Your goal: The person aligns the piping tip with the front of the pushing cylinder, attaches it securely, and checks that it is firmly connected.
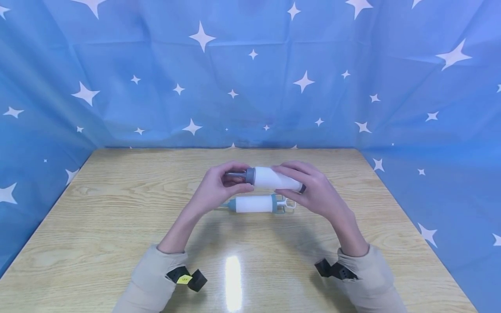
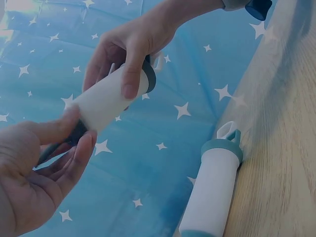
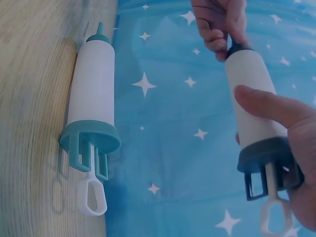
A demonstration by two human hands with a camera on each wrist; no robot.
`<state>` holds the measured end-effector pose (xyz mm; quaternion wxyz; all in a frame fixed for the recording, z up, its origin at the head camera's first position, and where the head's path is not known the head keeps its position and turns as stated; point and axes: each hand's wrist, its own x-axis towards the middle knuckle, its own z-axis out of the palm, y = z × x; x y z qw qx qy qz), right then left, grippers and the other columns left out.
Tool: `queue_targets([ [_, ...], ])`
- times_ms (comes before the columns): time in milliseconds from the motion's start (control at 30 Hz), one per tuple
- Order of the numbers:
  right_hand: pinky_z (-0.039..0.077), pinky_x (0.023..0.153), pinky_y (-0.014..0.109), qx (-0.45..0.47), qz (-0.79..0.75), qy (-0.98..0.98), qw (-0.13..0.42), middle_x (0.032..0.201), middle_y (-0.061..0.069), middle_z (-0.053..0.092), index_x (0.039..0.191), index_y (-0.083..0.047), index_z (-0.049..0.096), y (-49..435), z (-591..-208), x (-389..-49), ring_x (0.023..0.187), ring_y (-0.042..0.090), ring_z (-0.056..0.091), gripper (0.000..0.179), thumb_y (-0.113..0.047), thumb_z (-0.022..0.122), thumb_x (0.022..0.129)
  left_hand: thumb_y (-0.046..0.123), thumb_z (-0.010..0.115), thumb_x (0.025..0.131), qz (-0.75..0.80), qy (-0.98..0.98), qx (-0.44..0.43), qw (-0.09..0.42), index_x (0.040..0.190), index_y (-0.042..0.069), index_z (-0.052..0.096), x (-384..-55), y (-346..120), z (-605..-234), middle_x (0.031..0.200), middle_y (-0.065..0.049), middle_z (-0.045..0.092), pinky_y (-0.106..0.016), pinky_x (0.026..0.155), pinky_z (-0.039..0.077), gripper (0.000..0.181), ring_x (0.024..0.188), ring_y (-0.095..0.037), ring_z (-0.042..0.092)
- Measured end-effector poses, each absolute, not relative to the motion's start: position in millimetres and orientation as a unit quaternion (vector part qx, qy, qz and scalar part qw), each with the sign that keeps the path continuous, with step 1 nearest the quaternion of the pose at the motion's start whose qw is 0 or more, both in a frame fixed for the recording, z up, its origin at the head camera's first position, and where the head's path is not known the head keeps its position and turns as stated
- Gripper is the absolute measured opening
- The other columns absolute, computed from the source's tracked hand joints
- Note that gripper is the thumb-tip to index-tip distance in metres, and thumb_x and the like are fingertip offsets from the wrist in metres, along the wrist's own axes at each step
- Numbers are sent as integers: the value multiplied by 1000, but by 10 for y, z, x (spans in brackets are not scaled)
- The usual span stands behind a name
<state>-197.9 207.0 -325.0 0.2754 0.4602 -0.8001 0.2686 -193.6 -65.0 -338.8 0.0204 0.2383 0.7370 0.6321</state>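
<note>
Above the table, both hands hold a plastic filling syringe (image 1: 264, 178) with a white barrel and dark grey ends. Its narrow nozzle points left. My left hand (image 1: 217, 186) pinches the dark nozzle cap (image 2: 79, 132) between thumb and fingers. Round the white barrel, toward the handle end, curls my right hand (image 1: 315, 187). In the right wrist view a white plunger ring (image 3: 276, 217) sticks out past the dark finger grips. A second syringe (image 1: 253, 204), white with teal ends, lies on its side on the table just nearer than the held one, its nozzle also to the left.
The wooden table (image 1: 98, 226) carries the teal syringe near its middle and a bright light reflection in front. A blue curtain (image 1: 250, 87) with white stars hangs behind it and along both sides. Black wrist cameras (image 1: 188, 278) sit on both sleeves.
</note>
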Motion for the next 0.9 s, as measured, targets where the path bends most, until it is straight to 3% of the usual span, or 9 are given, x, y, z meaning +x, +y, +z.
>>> queue_targets([
  [167, 60, 74, 44, 466, 267, -799, 272, 119, 14, 69, 126, -5, 70, 2054, -3246, -1974, 105, 33, 66, 58, -2, 90, 71, 13, 70, 97, 651, 714, 258, -4, 119, 3, 69, -1941, -657, -3391, 109, -12, 71, -43, 81, 62, 25, 90, -30, 73],
  [267, 60, 73, 43, 467, 258, -801, 272, 118, 14, 69, 125, -6, 70, 2047, -3248, -1966, 104, 32, 66, 59, -2, 91, 70, 12, 72, 95, 648, 718, 252, -20, 115, 4, 72, -1941, -661, -3390, 106, -10, 73, -42, 83, 61, 21, 92, -31, 73],
  [433, 60, 76, 42, 452, 249, -815, 265, 119, 13, 68, 126, -7, 70, 2055, -3251, -1943, 106, 31, 66, 60, -3, 91, 70, 3, 79, 87, 643, 721, 257, -24, 119, 5, 71, -1941, -656, -3381, 113, -8, 71, -33, 90, 58, 33, 104, -24, 70],
  [500, 60, 75, 42, 449, 250, -817, 263, 119, 13, 68, 126, -7, 70, 2060, -3253, -1936, 106, 31, 66, 59, -4, 91, 70, 5, 78, 89, 643, 722, 254, -23, 123, 5, 68, -1942, -655, -3374, 115, -9, 71, -33, 91, 58, 36, 105, -23, 69],
  [600, 61, 76, 41, 448, 251, -818, 261, 119, 13, 68, 126, -7, 70, 2061, -3251, -1934, 107, 31, 65, 59, -4, 91, 71, 12, 73, 95, 639, 730, 243, -11, 126, 3, 66, -1941, -669, -3356, 111, -11, 71, -38, 88, 59, 34, 99, -29, 71],
  [767, 61, 76, 41, 453, 251, -816, 258, 119, 13, 68, 126, -7, 70, 2050, -3255, -1941, 106, 31, 65, 59, -4, 91, 71, 20, 63, 102, 625, 739, 247, 49, 116, -4, 68, -1955, -698, -3366, 94, -17, 72, -45, 75, 62, 28, 83, -45, 70],
  [900, 61, 71, 40, 461, 253, -808, 266, 118, 13, 68, 125, -7, 70, 2043, -3277, -1956, 103, 31, 66, 60, -2, 92, 69, 21, 65, 101, 615, 742, 259, 59, 110, -2, 70, -1970, -700, -3396, 89, -15, 72, -42, 72, 63, 25, 80, -43, 70],
])
